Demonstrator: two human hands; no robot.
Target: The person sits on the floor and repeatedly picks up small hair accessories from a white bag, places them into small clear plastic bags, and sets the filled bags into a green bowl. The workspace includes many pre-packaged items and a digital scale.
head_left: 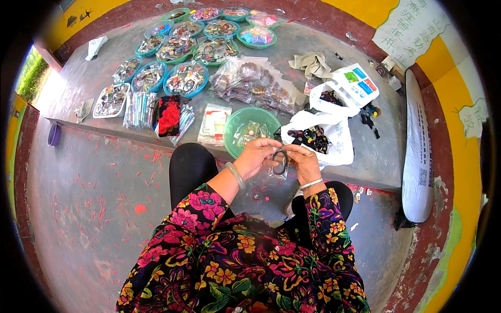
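Observation:
My left hand (255,158) and my right hand (305,164) meet in front of me, fingertips pinched together at the top of a small clear plastic bag (277,173). A thin black loop (286,163), like a hair tie or cord bracelet, shows at the bag; I cannot tell if it is fully inside. Just beyond my left hand, a green basin (228,130) holds several small clear packets (250,130). Close beyond my right hand, a white plastic bag (342,146) lies open with dark tangled bands (311,139) in it.
A raised grey ledge (381,161) carries a pile of clear bags (255,86), white-and-red packets (213,123), a red-and-black pouch (169,116) and several basins of packaged trinkets (186,78). A long white wrapped board (417,151) leans at the right wall. A purple bowl (54,134) stands far left.

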